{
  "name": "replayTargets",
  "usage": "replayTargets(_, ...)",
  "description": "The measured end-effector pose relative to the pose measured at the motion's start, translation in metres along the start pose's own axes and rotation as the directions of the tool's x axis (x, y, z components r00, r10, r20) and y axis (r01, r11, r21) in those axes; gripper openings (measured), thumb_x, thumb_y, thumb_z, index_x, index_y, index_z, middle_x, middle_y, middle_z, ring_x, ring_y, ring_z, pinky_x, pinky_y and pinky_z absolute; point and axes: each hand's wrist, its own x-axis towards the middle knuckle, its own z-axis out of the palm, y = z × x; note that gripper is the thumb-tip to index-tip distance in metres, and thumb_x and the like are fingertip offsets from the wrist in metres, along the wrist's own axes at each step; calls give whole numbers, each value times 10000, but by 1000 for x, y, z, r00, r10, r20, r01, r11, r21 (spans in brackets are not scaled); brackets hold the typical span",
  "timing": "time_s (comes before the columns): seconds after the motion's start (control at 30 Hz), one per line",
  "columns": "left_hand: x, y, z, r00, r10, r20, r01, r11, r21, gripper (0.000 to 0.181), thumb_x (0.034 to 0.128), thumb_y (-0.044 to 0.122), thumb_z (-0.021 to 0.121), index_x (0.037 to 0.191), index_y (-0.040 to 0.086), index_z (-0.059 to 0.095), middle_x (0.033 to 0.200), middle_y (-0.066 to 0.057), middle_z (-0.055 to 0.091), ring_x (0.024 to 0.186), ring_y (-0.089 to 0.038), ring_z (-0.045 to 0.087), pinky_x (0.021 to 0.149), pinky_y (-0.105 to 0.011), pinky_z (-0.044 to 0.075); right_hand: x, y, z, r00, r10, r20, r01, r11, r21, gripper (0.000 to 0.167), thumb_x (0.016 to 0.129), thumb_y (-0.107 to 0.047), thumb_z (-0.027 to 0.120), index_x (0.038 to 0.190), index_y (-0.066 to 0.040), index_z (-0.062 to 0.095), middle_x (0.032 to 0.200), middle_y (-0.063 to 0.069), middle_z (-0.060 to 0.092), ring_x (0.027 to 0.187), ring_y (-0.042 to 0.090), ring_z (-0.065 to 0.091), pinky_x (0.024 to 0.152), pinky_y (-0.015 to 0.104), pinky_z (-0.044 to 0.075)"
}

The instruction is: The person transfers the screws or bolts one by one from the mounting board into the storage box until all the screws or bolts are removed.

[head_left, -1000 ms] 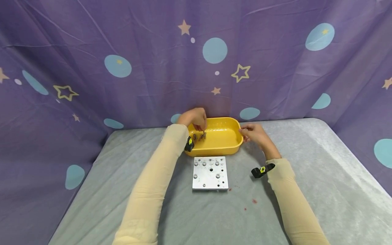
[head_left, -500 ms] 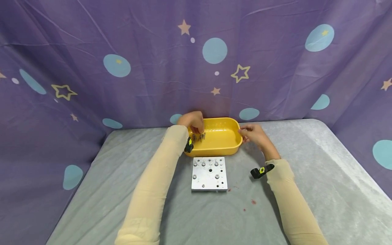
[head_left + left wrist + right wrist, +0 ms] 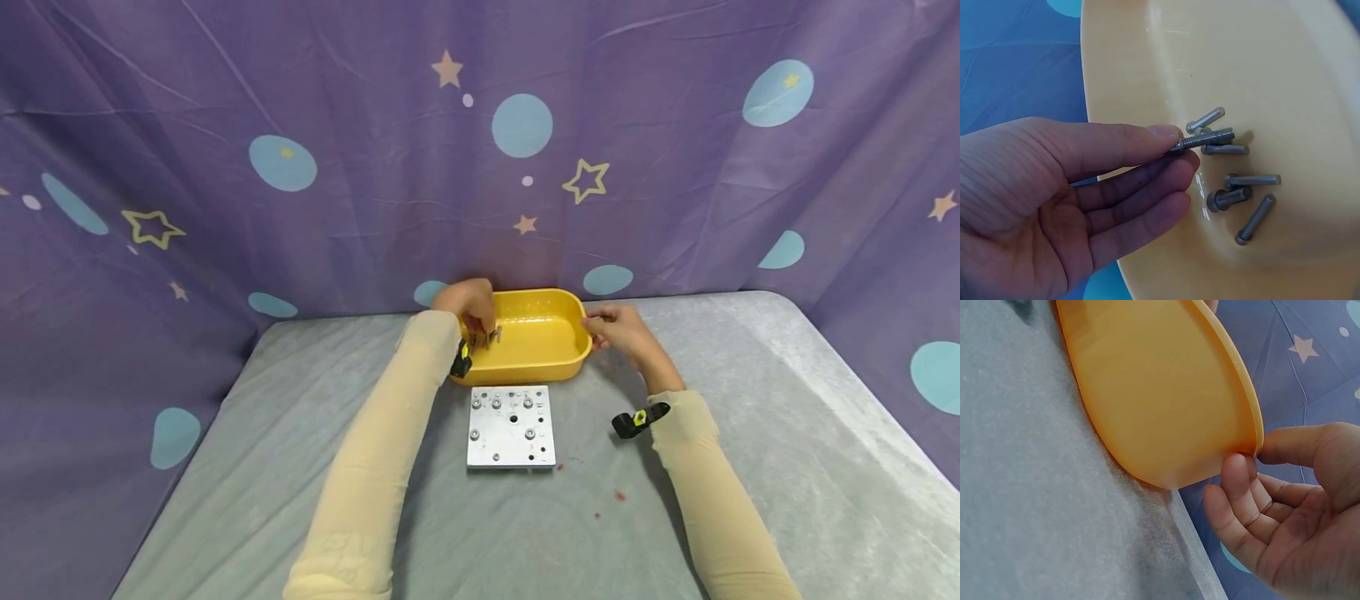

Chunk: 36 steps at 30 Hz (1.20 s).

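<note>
A yellow tray (image 3: 542, 337) stands at the back of the table. Over its left end, my left hand (image 3: 469, 302) pinches a threaded metal screw (image 3: 1205, 140) between thumb and fingertips, as the left wrist view shows. Several loose screws (image 3: 1257, 180) lie on the tray floor just beyond the fingers. At the tray's right end, my right hand (image 3: 1291, 512) grips the rim (image 3: 1259, 428) between thumb and fingers. In front of the tray lies a square silver metal plate (image 3: 498, 446) with holes, several of them with screws seated.
A grey cloth (image 3: 570, 533) covers the table, with small red marks (image 3: 619, 495) right of the plate. Directly behind the tray hangs a purple patterned curtain (image 3: 420, 167).
My left hand has shifted slightly left and lower inside the tray, among the screws. The right hand keeps its hold on the rim. The head view has drifted a little.
</note>
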Motion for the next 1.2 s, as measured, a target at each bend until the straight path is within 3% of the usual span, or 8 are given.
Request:
replayTargets(0.27,6,-4,4,999,-32,18,30,997,71,72,859,4,699,886,-43,746,763,-119,719,695,-219,706,615,-270,577,-1,-1,-1,1000,7,4,-7,1000,11,438,1011,-180,597,1326,123,574,924,121,674,659,83,617,669,267,579)
replayTargets(0.53,8,-7,9,997,-70,19,69,996,65,94,868,0,672,878,-53,750,744,-115,714,588,-171,658,591,-285,581,-10,-16,-2,998,58,28,-59,998,11,430,1018,-142,576,1338,145,553,926,139,676,677,127,635,709,316,595)
replayTargets(0.8,6,-4,10,994,-110,4,109,991,72,97,902,34,683,918,-43,739,769,-116,721,701,-235,719,621,-296,592,1,2,0,1000,23,4,-23,1000,12,439,1010,-186,601,1326,117,576,929,98,669,665,74,621,687,271,593)
replayTargets(1.2,13,-6,13,994,-108,-27,110,990,90,103,911,39,692,954,-46,733,688,-67,663,624,-175,654,613,-279,572,1,2,1,1000,7,-1,-7,1000,14,399,1009,-155,588,1286,131,591,919,108,659,651,67,617,663,248,583)
